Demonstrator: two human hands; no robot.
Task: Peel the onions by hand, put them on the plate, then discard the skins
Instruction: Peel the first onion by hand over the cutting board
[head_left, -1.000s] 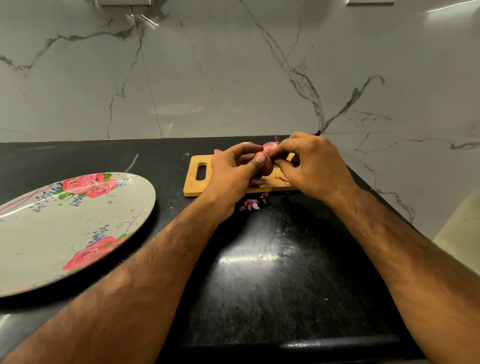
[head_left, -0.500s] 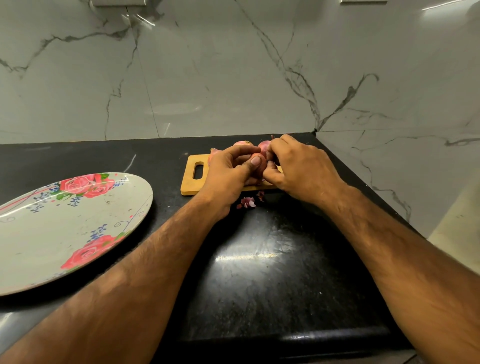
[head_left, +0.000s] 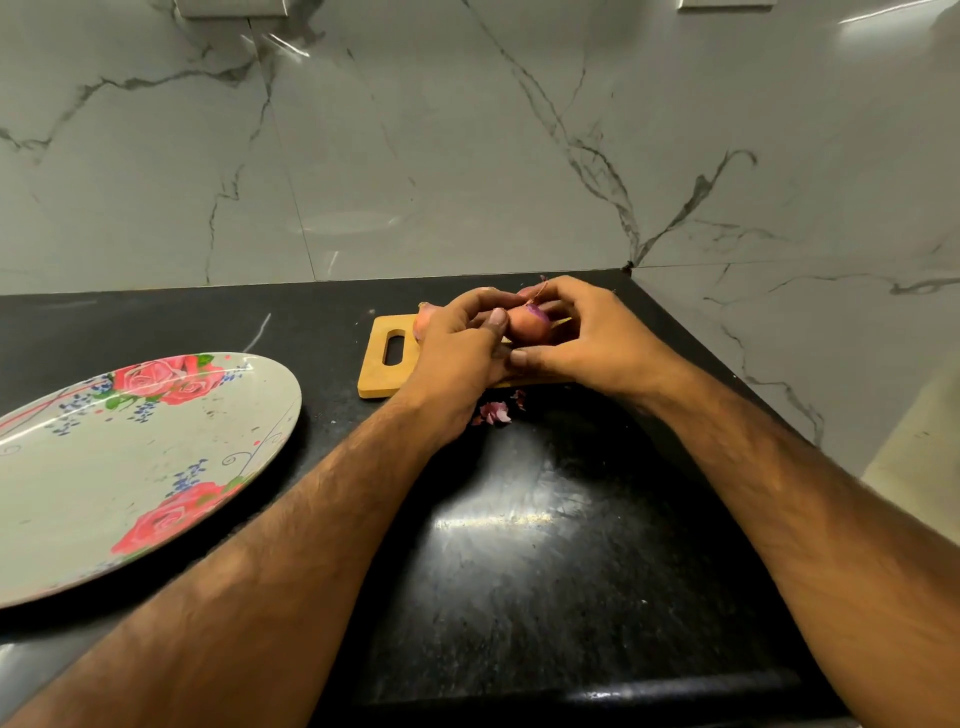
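Observation:
A small pinkish onion (head_left: 527, 323) with a purple patch showing is held above the wooden cutting board (head_left: 379, 364). My left hand (head_left: 462, 348) grips it from the left, thumb on its front. My right hand (head_left: 587, 335) curls round it from the right, fingertips pinching skin at its top. Another onion (head_left: 423, 323) peeks out behind my left hand on the board. Bits of purple onion skin (head_left: 496, 413) lie on the black counter just in front of the board. The floral plate (head_left: 104, 483) sits at the left with nothing on it.
The black counter (head_left: 519, 545) ends at a marble wall behind and a marble side wall on the right. The counter's front edge runs along the bottom of the view.
Both hands have stayed over the board and turned the onion, so more of its body and a purple patch now show between the fingers. The right thumb has dropped lower.

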